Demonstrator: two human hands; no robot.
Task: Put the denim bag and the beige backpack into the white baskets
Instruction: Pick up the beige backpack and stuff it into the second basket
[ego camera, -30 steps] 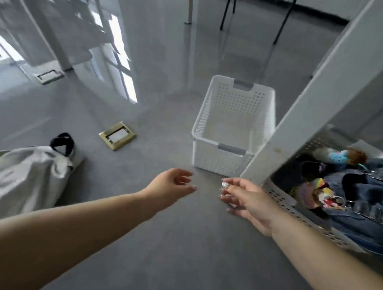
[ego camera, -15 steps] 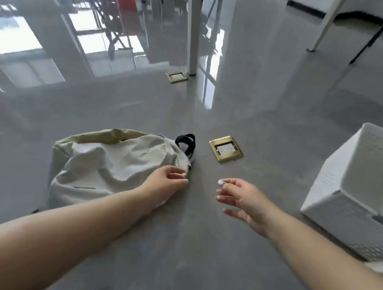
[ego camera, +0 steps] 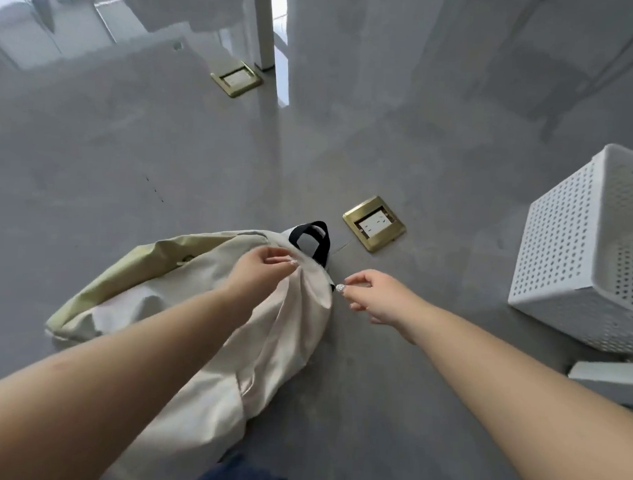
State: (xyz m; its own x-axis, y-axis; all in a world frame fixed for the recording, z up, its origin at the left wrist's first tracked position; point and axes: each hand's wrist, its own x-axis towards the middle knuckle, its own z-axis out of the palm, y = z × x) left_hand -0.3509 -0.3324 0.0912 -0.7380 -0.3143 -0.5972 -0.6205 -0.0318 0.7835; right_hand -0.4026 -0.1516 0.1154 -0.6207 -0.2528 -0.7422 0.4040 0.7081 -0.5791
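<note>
Beige canvas gathers into folds under the left hand (ego camera: 262,268), whose fingers pinch the top of the beige backpack (ego camera: 205,307) just below its black carry loop (ego camera: 313,236). Right hand (ego camera: 372,294) sits just beside the backpack's top right edge, fingers loosely curled and parted, thumb and forefinger close to the fabric; contact cannot be told. Both forearms reach in from the bottom corners of the view.

Backpack lies on the grey floor (ego camera: 167,155), slumped and partly flattened, an olive-green panel along its far left side, the loop end pointing away from the person. Body of the pack runs back toward the bottom edge of the view, where a patch of dark blue cloth (ego camera: 242,476) shows.

Brass floor socket (ego camera: 374,223) set flush in the floor just beyond the loop, to its right. Second brass socket (ego camera: 236,79) well farther off, beside a white post (ego camera: 266,26).

White basket (ego camera: 580,256), perforated walls, stands on the floor at the right edge, well apart from the backpack; its inside is barely in view. Pale flat edge (ego camera: 606,375) of something lies just in front of it, cut off by the frame.

Denim bag not seen.
</note>
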